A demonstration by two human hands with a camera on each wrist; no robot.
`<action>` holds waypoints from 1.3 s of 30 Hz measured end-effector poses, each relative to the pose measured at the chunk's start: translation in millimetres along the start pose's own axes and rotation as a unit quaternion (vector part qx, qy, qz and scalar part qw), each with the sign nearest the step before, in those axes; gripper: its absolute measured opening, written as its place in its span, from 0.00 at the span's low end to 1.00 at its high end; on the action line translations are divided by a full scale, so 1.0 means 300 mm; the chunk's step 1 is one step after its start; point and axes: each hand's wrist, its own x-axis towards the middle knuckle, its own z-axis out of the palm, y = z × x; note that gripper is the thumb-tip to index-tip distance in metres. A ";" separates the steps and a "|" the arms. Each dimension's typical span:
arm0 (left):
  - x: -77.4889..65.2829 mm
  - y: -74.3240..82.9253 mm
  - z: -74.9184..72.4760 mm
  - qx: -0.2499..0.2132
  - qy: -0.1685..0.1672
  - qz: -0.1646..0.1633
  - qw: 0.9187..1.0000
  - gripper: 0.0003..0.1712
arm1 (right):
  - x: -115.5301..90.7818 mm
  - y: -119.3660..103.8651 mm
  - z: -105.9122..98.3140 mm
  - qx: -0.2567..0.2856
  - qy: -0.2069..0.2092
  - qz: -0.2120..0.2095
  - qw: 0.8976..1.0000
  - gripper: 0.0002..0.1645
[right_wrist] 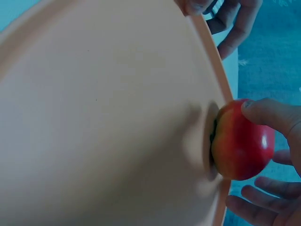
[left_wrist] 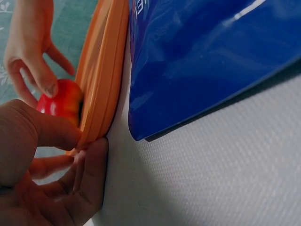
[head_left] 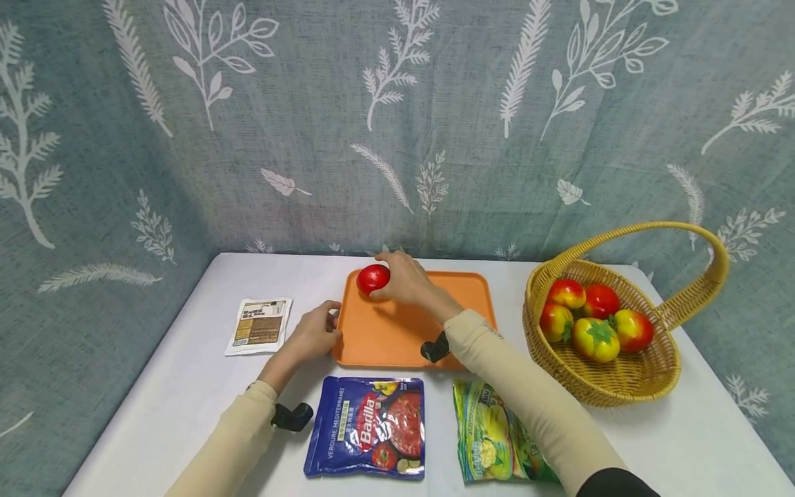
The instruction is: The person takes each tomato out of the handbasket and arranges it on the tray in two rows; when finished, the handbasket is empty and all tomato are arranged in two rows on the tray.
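Note:
A red, glossy persimmon lies in the upper left corner of an orange tray, its leafy end turned down. My right hand is at the fruit: in the right wrist view the thumb touches the persimmon, while the other fingers spread loosely, apart from it. At the tray's left edge, my left hand holds the rim. The left wrist view shows its thumb over the tray rim and the fingers against the outer side.
A wicker basket with a tall handle holds several red and yellow persimmons at the right. A blue Barilla pouch and a green packet, partly under my right arm, lie in front. A white and brown sachet is at left.

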 end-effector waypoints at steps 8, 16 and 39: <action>-0.002 -0.002 -0.001 -0.005 -0.004 -0.009 1.000 0.34 | -0.026 -0.022 -0.037 -0.009 -0.003 -0.016 1.000 0.44; 0.001 -0.001 0.003 -0.001 0.000 -0.004 1.000 0.33 | -0.072 -0.048 -0.076 -0.034 0.005 -0.038 0.999 0.44; -0.002 0.017 0.009 0.003 -0.002 -0.003 1.000 0.34 | -0.348 -0.079 -0.198 -0.074 0.013 -0.097 0.992 0.39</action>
